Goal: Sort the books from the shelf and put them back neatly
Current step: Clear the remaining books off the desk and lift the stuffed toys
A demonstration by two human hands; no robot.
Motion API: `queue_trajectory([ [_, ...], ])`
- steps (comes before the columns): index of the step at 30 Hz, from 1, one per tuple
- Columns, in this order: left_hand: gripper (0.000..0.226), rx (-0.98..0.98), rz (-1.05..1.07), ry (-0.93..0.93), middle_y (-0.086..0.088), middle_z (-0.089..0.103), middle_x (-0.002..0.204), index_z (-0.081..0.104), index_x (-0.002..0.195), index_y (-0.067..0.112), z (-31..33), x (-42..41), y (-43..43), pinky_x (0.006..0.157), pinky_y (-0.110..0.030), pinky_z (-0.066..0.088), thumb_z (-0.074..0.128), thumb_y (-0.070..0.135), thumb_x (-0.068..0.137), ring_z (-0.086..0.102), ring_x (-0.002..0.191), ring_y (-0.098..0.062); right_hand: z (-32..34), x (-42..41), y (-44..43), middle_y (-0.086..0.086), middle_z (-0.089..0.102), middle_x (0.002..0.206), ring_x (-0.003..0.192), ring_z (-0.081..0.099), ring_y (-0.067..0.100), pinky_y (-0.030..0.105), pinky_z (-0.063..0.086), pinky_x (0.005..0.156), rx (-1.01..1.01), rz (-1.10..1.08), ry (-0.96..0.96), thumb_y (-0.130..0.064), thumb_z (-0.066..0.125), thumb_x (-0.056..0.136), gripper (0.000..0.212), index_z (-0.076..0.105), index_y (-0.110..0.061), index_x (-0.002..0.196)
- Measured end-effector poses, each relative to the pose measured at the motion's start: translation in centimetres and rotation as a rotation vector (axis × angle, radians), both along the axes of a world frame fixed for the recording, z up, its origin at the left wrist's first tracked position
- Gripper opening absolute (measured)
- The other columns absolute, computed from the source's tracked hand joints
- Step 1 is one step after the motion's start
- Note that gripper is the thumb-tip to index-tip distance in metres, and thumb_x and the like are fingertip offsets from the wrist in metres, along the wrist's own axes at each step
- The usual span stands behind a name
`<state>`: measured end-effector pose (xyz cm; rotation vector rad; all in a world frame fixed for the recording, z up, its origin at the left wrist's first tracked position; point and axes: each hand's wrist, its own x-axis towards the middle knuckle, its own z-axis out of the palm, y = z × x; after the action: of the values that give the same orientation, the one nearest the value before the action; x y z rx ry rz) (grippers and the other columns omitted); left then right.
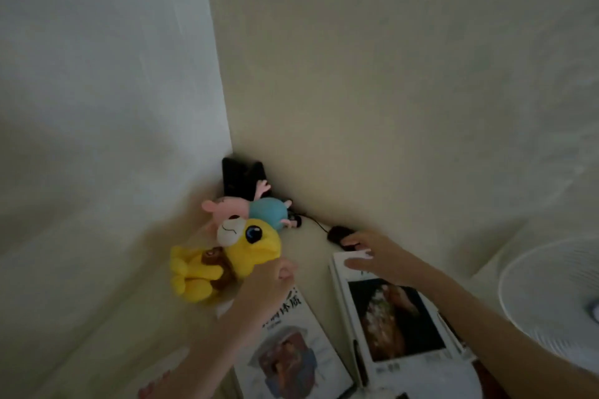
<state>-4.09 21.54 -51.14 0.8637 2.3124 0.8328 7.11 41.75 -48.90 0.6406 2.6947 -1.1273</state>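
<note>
Two white books (396, 317) lie flat on a cream surface (311, 251) in a corner; left hand (269, 280) grips yellow plush (259, 253), right hand (376, 256) outspread

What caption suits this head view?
Left hand grips a yellow plush toy; right hand reaches across a book near a mouse.

Cream tabletop (311, 256): yellow plush dog (249, 253) at 9 o'clock, pink-and-blue plush pig (269, 209) 11, black corded mouse (337, 232) 1, two white glossy books (395, 317) 6.
</note>
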Motion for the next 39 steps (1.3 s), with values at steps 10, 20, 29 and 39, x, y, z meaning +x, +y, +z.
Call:
queue_trajectory([
  [10, 0.074, -0.131, 0.094, -0.573, -0.006, 0.035, 0.149, 0.012, 0.148, 0.011, -11.1, 6.7, 10.0, 0.08, -0.006, 0.04, 0.055, 0.04, 0.094, 0.048, 0.117, -0.009, -15.5, 8.8, 8.2, 0.013, 0.017, 0.154, 0.141, 0.019, 0.033, 0.047, 0.02, 0.114, 0.032, -0.616, -0.289, -0.056, 0.067, 0.078, 0.097, 0.017, -0.018, 0.151],
  [20, 0.105, -0.083, 0.363, -0.711, -0.014, 0.03, 0.148, 0.001, 0.15, 0.007, -15.6, 8.1, 14.3, 0.099, -0.037, 0.043, 0.073, 0.039, 0.081, 0.045, 0.129, -0.029, -18.0, 10.1, 11.9, 0.014, 0.029, 0.153, 0.13, 0.044, 0.033, 0.044, 0.037, 0.105, -0.411, -0.664, -0.33, -0.074, 0.073, 0.053, 0.126, 0.007, -0.031, 0.151],
  [29, 0.09, -0.045, 0.311, -0.485, -0.015, 0.009, 0.159, -0.003, 0.15, 0.005, -14.9, 10.4, 14.4, 0.116, -0.04, 0.026, 0.062, 0.027, 0.091, 0.025, 0.143, -0.029, -19.1, 9.7, 10.8, 0.011, 0.021, 0.156, 0.141, 0.023, 0.033, 0.052, 0.023, 0.115, -0.176, -0.629, -0.309, -0.051, 0.06, 0.085, 0.084, 0.018, -0.021, 0.151],
  [39, 0.097, -0.086, 0.257, -0.317, -0.017, -0.013, 0.157, -0.013, 0.149, 0.005, -14.6, 11.5, 15.3, 0.118, -0.035, 0.011, 0.06, 0.033, 0.091, 0.0, 0.147, -0.03, -18.1, 9.8, 9.7, 0.013, 0.04, 0.145, 0.113, 0.052, 0.025, 0.035, 0.042, 0.094, -0.332, -0.681, -0.214, -0.044, 0.06, 0.087, 0.081, 0.014, -0.021, 0.149],
])
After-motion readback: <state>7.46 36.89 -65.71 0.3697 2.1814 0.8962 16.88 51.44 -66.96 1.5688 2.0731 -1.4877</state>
